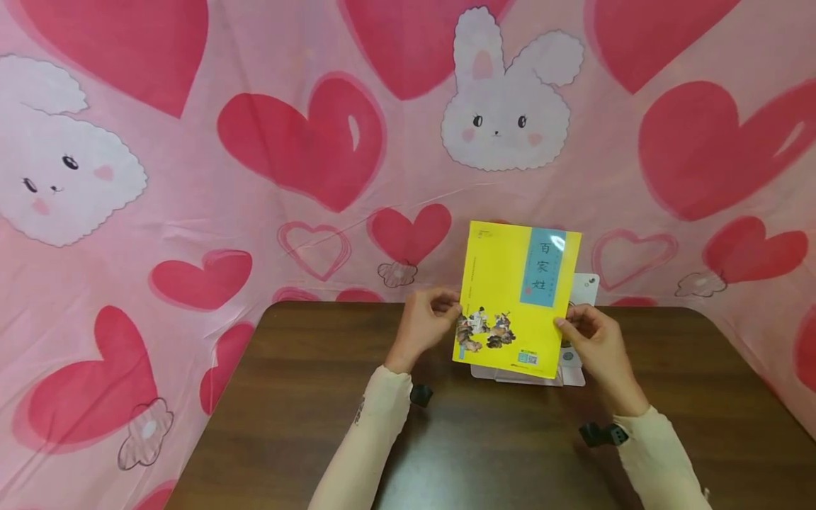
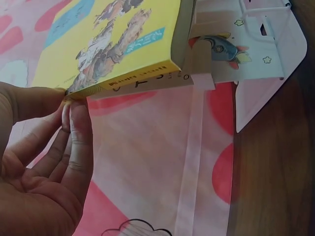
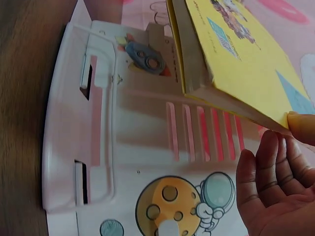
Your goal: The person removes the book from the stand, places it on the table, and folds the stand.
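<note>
You hold the yellow book (image 1: 497,280) between your two hands, front cover facing you. Your left hand (image 1: 423,324) pinches the spine edge, thumb (image 2: 37,103) over the cover and fingertips behind it. Your right hand (image 1: 599,347) grips the opposite edge, thumb (image 3: 301,127) on the cover near the border, fingers curled behind and below it. Pinching both sides probably keeps the book level and its pages together, and it leaves the bottom edge free between your grips.

Beyond your fingers, behind the book, the white book stand (image 3: 140,105) rests on the table (image 1: 306,425), its printed back panel showing just past your right fingertips. Its ledge (image 3: 71,132) lies lower than your fingers, presumably there to catch a book's foot. The bottom edge looks raised off that ledge, though whether the back cover touches the panel, you can't fairly tell here.
</note>
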`<state>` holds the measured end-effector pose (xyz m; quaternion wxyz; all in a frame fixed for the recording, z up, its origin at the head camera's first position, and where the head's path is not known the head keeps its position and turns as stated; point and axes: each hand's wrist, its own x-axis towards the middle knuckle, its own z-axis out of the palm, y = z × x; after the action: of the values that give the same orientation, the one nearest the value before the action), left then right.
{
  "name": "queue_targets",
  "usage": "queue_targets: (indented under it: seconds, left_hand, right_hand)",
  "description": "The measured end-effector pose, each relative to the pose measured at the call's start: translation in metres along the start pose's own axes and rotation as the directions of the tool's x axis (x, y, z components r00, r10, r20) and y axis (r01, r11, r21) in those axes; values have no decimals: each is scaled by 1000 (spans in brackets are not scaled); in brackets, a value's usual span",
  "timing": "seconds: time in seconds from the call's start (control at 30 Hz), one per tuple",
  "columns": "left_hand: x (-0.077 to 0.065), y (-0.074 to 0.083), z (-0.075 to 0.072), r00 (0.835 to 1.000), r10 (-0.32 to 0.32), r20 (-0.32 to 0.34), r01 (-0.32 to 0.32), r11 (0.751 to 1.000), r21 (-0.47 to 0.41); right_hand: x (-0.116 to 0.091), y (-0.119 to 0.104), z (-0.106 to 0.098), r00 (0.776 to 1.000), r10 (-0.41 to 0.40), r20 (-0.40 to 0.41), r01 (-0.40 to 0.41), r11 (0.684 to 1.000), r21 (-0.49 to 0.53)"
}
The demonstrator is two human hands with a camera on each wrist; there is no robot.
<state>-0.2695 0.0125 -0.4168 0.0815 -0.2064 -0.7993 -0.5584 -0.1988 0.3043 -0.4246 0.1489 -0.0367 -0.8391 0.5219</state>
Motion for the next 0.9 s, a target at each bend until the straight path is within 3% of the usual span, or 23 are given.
queue_targets:
  seconds: [0.3,0.57,0.9]
  left_hand:
    - [-5,-4,-17,998,-28,48,29,999,-20]
    - [-14,-13,-31,997,-55,58,57,998,-28]
    - [-31,-20,-53,989,-135,66,134,991,16]
  right_hand:
    - [-2,-5,8,999,21,39,-22,999,37]
    - [-8,-4,21,996,-65,54,62,996,66]
    - [-12,-6,41,986,-52,158,31,990,135]
